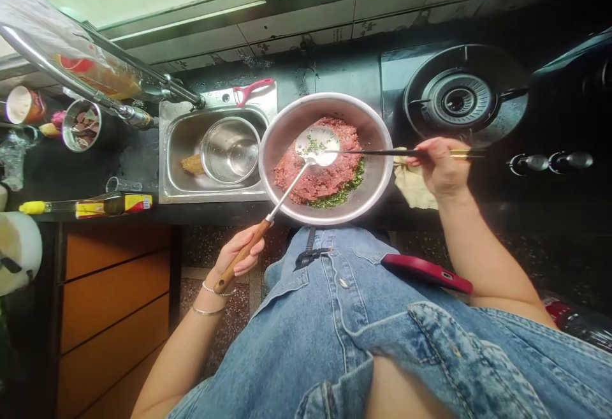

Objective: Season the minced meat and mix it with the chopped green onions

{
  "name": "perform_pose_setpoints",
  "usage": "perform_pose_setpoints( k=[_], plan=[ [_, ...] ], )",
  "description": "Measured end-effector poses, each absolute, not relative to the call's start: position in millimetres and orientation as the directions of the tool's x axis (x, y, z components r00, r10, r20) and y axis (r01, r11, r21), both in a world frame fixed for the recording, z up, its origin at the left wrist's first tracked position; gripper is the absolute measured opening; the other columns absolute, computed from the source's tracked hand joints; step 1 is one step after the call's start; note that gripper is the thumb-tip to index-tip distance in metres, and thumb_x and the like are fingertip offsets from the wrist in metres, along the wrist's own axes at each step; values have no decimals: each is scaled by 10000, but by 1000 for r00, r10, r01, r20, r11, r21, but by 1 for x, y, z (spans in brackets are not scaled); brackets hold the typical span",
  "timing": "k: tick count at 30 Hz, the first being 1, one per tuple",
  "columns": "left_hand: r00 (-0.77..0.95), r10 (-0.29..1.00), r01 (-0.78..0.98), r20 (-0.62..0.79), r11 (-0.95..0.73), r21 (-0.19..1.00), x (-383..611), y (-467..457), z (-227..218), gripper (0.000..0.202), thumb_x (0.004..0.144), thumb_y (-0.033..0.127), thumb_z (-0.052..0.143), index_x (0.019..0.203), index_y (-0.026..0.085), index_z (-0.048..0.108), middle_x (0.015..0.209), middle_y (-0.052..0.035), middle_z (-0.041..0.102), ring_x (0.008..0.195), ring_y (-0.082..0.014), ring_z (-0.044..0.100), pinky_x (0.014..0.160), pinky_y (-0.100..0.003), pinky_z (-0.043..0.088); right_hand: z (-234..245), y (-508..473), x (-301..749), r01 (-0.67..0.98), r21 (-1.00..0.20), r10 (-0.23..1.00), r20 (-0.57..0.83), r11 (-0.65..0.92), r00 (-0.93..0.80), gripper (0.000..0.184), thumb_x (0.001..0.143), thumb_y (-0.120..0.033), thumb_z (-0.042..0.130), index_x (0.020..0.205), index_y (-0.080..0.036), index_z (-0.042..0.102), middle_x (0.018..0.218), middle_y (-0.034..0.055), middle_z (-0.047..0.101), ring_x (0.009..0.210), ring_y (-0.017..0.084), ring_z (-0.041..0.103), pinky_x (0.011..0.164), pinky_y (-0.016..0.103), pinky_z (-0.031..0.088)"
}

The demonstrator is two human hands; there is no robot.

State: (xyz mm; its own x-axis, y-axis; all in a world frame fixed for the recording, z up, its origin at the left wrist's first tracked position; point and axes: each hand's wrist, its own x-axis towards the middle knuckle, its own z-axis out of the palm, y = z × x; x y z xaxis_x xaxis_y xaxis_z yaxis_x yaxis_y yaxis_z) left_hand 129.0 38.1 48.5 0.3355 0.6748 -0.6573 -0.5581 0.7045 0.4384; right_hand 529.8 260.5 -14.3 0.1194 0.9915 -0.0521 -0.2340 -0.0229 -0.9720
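Note:
A large metal bowl (375,173) holds pink minced meat (299,183), with chopped green herbs (339,196) along its near right side. My left hand (239,253) is closed around the wooden handle of a ladle (288,194). The ladle's round metal head is over the meat, with green bits scattered on it. My right hand (444,167) grips a pair of dark chopsticks (377,152) with gold-coloured ends. Their tips reach the ladle's head; whether they touch it I cannot tell.
Left of the bowl is a sink (174,151) holding a metal pot (234,151); a pink peeler (252,90) lies behind it. A gas burner (461,100) and a pale cloth (415,186) are at right. A bottle (100,205) lies near the counter's front edge.

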Motion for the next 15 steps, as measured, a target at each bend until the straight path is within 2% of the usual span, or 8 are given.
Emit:
perform_pose_setpoints(
  k=[2,4,9,12,15],
  plan=[
    [368,658,-547,-657,725,419,131,37,50,407,969,281,487,1346,127,484,677,36,522,262,-5,291,253,-116,251,-22,250,518,-243,-963,991,-130,-119,30,426,589,-567,871,678,-185,703,608,3,670,461,146,649,421,229,552],
    [395,645,-530,-654,742,410,132,35,52,400,967,280,492,1334,119,489,675,30,532,263,-15,324,255,-120,271,-33,243,512,-230,-959,985,-172,-164,16,432,583,-568,876,693,-189,699,615,-9,673,470,145,659,432,223,565],
    [419,599,-497,-683,781,379,130,27,56,377,967,275,498,1310,117,507,671,30,537,265,-22,354,257,-116,287,-56,246,523,-212,-963,979,-188,-167,82,430,573,-541,892,696,-187,681,644,-11,693,511,157,686,456,222,590],
    [405,557,-468,-725,808,359,129,23,60,377,972,290,497,1313,130,513,662,35,536,265,-26,357,251,-118,282,-63,246,532,-215,-968,970,-167,-128,175,404,628,-525,871,738,-184,684,663,-5,700,545,153,703,481,197,594],
    [376,543,-451,-751,815,364,128,22,68,393,960,312,521,1309,130,526,646,39,532,258,-29,346,241,-122,267,-62,241,534,-229,-960,976,-191,-164,103,423,622,-542,871,742,-184,681,650,1,693,524,159,695,453,206,585]
  ],
)
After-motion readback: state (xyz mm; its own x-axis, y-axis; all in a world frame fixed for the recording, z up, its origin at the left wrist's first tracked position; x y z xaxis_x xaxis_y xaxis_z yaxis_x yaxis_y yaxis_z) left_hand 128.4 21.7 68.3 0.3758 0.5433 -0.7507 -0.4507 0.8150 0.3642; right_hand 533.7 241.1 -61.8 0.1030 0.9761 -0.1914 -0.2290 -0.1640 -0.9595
